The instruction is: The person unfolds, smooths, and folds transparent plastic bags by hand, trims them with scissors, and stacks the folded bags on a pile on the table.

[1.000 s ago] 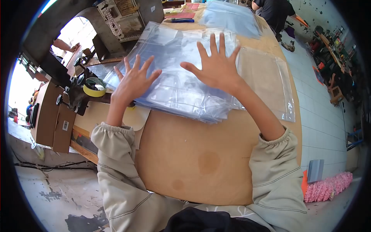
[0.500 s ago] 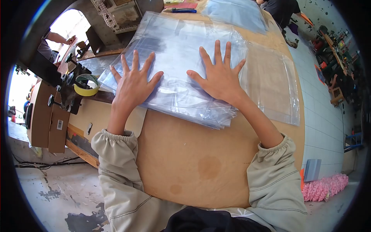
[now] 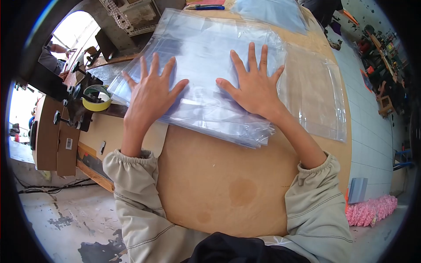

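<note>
A stack of clear plastic sheets (image 3: 201,83) lies on the brown table (image 3: 210,175), its near edges uneven. On the left part of the stack my left hand (image 3: 153,94) rests palm down, fingers spread. My right hand (image 3: 256,90) lies flat with spread fingers on the right part. Neither hand holds anything. Beside the stack, to the right, is another clear plastic piece (image 3: 313,96) flat on the table.
A roll of yellow tape (image 3: 97,103) sits by a black metal clamp (image 3: 79,105) at the left. Bluish sheets (image 3: 272,13) and a blue pen-like tool (image 3: 209,7) lie at the far side. Another person's arm (image 3: 61,49) shows at the upper left, and pink fluffy material (image 3: 372,210) at the lower right.
Both hands have come down onto the stack, which lies flatter and more spread out. The view has shifted slightly. The person at upper left has moved.
</note>
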{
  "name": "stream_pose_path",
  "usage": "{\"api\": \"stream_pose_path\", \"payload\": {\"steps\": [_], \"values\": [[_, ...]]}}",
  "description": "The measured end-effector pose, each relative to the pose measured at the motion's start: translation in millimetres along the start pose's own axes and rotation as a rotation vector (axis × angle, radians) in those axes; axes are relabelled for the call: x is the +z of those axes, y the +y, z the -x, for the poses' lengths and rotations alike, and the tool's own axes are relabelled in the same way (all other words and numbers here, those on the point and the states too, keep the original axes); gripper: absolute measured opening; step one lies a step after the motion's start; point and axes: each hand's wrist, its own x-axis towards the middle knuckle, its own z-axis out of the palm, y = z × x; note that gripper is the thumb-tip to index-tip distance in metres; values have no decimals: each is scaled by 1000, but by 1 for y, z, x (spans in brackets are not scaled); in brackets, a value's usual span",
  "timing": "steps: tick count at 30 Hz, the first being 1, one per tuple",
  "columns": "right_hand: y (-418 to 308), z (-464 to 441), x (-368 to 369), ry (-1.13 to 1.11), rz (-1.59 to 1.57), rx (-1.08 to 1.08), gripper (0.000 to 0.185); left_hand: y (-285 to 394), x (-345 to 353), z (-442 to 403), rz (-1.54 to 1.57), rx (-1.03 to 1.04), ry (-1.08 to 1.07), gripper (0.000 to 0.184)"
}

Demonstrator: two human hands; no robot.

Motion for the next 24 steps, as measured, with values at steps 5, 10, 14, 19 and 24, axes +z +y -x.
{"api": "stream_pose_path", "payload": {"steps": [5, 10, 14, 19, 24], "values": [[1, 0, 1, 28, -19, -24, 78, 58, -27, 17, 565, 521, 20, 54], [13, -13, -14, 20, 63, -43, 60, 81, -37, 38, 678, 738, 28, 60], [27, -54, -58, 95, 93, -50, 51, 79, -28, 41, 603, 786, 0, 66], [59, -86, 2, 222, 268, -38, 63, 81, -14, 45, 529, 798, 57, 66], [57, -82, 9, 127, 219, 51, 70, 86, -5, 47, 525, 767, 101, 63]]}}
